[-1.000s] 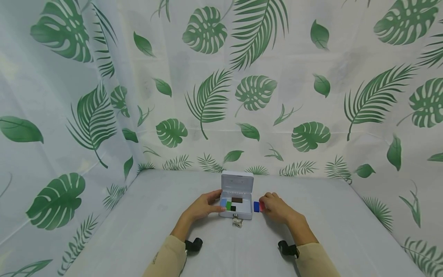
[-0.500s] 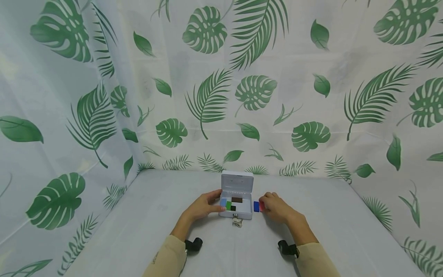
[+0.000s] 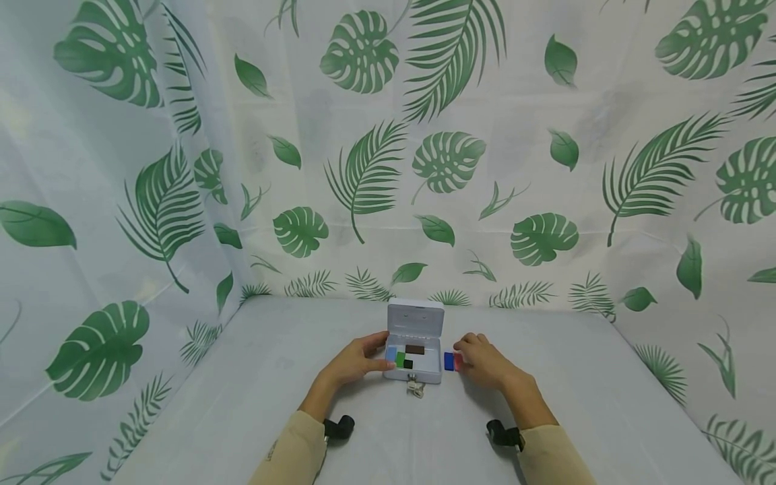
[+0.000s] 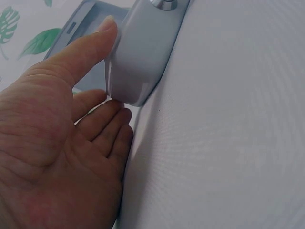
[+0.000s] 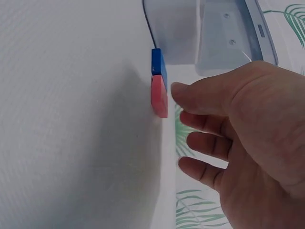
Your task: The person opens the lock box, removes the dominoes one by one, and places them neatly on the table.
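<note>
A small pale metal cash box (image 3: 432,364) stands on the table with its lid (image 3: 415,318) raised. My left hand (image 3: 354,362) holds its left end, thumb (image 4: 97,43) on the rim and fingers (image 4: 102,119) against the side. Inside lie a light blue block (image 3: 391,354), a green block (image 3: 400,360), a black block (image 3: 409,364) and a brown block (image 3: 415,349). Right of the box, a dark blue block (image 3: 448,362) and a red block (image 5: 159,95) lie end to end. Close beside the red block, my right hand (image 3: 483,362) hovers with loosely bent fingers, a gap showing at the thumb.
Keys (image 3: 415,389) hang from the lock at the box's front. A white cloth (image 3: 291,330) covers the table, and a leaf-print curtain (image 3: 497,182) rises behind it and along the sides. Both wrists carry small black cameras (image 3: 341,428).
My right hand has lifted slightly off the red block, more of which shows now. The left hand and the cash box keep their places.
</note>
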Demonstrator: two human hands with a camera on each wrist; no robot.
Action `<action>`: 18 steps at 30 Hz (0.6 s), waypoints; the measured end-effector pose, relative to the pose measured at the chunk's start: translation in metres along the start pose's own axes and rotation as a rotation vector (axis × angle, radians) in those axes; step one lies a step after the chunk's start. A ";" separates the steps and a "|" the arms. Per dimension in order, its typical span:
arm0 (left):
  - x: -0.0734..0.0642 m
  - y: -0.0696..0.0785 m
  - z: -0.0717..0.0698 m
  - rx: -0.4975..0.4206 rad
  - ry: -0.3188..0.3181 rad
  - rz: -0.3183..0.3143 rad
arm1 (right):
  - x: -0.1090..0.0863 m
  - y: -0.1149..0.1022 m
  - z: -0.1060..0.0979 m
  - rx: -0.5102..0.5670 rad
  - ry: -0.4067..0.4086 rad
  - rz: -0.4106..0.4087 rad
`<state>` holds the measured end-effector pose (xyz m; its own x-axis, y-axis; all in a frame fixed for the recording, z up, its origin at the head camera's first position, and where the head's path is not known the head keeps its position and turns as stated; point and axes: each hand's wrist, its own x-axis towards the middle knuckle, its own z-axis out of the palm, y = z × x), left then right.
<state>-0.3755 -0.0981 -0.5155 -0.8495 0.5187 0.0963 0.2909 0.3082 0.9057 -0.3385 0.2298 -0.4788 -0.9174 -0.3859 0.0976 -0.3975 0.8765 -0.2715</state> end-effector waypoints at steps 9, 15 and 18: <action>0.001 -0.002 0.000 0.014 0.003 0.008 | 0.005 -0.003 -0.003 -0.001 0.067 0.003; 0.000 -0.001 0.000 0.008 -0.003 0.015 | 0.007 -0.005 -0.006 -0.004 0.104 -0.018; 0.000 -0.001 -0.001 0.007 -0.003 0.013 | 0.007 -0.006 -0.007 0.005 0.126 -0.048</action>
<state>-0.3764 -0.0988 -0.5162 -0.8441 0.5254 0.1068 0.3052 0.3072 0.9014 -0.3428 0.2235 -0.4700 -0.8924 -0.3880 0.2303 -0.4415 0.8562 -0.2684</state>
